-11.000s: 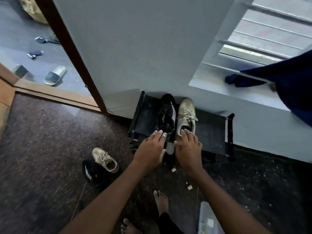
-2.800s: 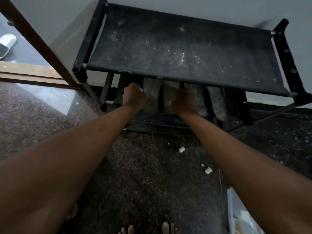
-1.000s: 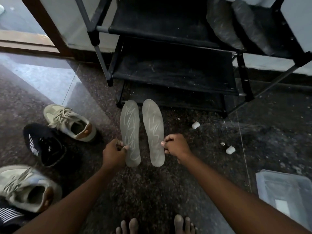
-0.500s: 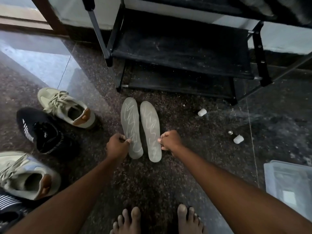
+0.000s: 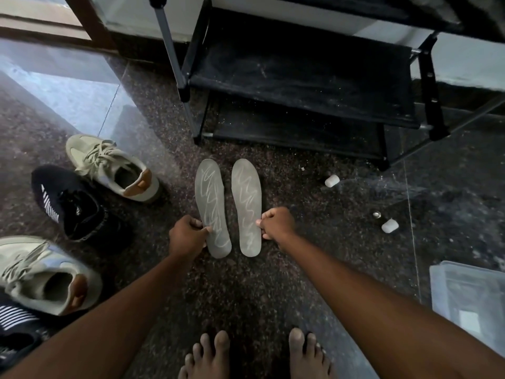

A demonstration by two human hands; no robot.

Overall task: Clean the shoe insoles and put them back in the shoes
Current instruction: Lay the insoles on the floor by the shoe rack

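Two grey insoles with pale zigzag lines lie side by side, low over or on the dark speckled floor in front of the rack. My left hand (image 5: 188,237) pinches the outer edge of the left insole (image 5: 212,209) near its heel. My right hand (image 5: 276,225) pinches the outer edge of the right insole (image 5: 247,206). To the left stand a beige sneaker (image 5: 109,165), a black sneaker with white stripes (image 5: 67,201), a second beige sneaker (image 5: 43,274) and part of another black one (image 5: 16,326) at the frame's lower left.
A black fabric shoe rack (image 5: 300,69) stands just beyond the insoles. Two small white pieces (image 5: 332,181) (image 5: 390,225) and a small metal cap (image 5: 377,214) lie on the floor to the right. A clear plastic box (image 5: 470,302) sits at the right edge. My bare feet (image 5: 254,354) are below.
Over the last second both hands carried the insoles down from the rack toward the floor and slightly apart; the view tilted down. Earlier the hands pulled them from the rack's lower shelf.
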